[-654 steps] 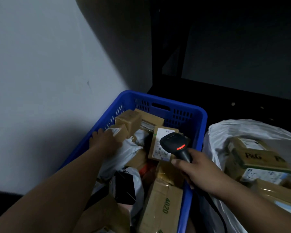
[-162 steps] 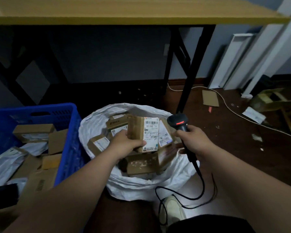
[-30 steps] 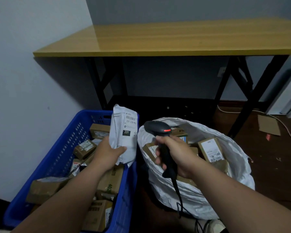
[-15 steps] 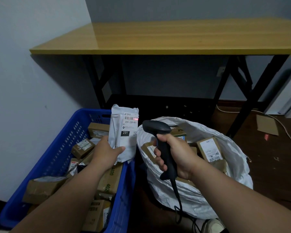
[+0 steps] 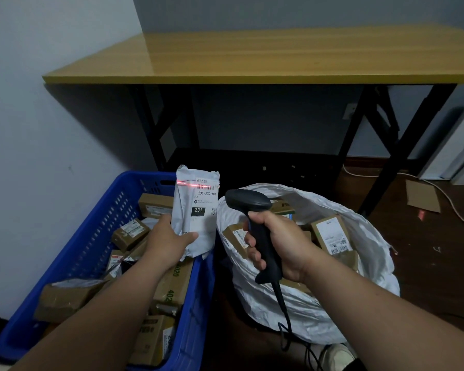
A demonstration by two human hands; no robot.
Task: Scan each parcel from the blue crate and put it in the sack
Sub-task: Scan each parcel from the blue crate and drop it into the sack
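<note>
Right hand [image 5: 281, 245] first, fingers wrapped tight round the grip of the black scanner [image 5: 255, 226], its head tipped toward the left and its cable [image 5: 283, 311] trailing down toward the floor. Just left of it, the left hand [image 5: 169, 242] grips the white mailer [image 5: 196, 210] by its lower end, thumb across the front, holding it upright above the crate's right rim. It's a crinkled white plastic pouch with a printed label: a barcode near the top, "231-239-K01" below it, a black box reading "231" and a small square code beside that. And there's the red scan line [image 5: 196, 185], running straight across the top of the pouch, through the barcode. The parcel sits above and ahead of the left hand, level with the scanner head and just apart from it.

Underneath, the blue crate [image 5: 97, 231] holds a jumble of brown cardboard boxes [image 5: 130, 234]. To its right the white sack [image 5: 306, 311] gapes open, labelled cartons [image 5: 330, 231] showing inside. Further back stands the desk [image 5: 279, 57], yellow wooden top on black legs, against a pale wall [image 5: 38, 129].
</note>
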